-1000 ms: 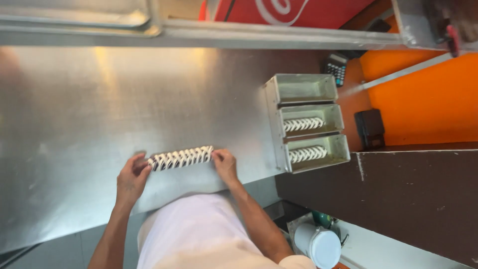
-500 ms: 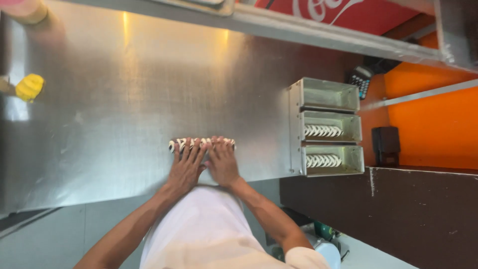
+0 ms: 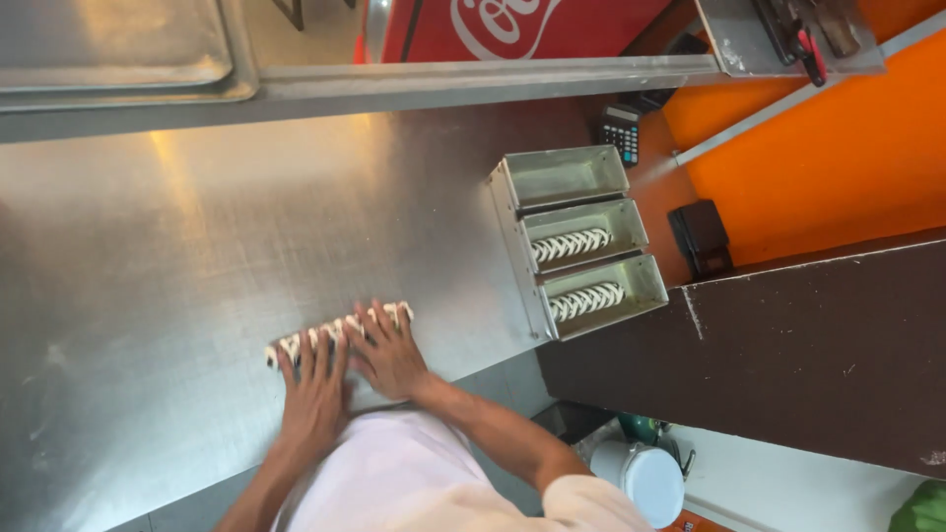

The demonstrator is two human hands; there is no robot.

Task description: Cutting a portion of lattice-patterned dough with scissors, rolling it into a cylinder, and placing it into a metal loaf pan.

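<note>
Two flat palms, our left hand (image 3: 313, 394) and right hand (image 3: 387, 353), are pressing the braided dough (image 3: 335, 331) at lower centre, gripping nothing. We are judging even, light pressure best, so the plait is keeping its shape for the loaf tins (image 3: 581, 241) at centre right.

Pale twisted dough roll (image 3: 335, 330), lying flat, angled on steel table (image 3: 197, 246)

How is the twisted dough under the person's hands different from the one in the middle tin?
The dough on the table lies loose on bare steel, while the dough in the middle tin sits inside a loaf tin. The left hand and right hand press on the table piece and hide part of it; the tinned one is untouched and fully visible. Both are pale, dark-streaked twists.
</note>
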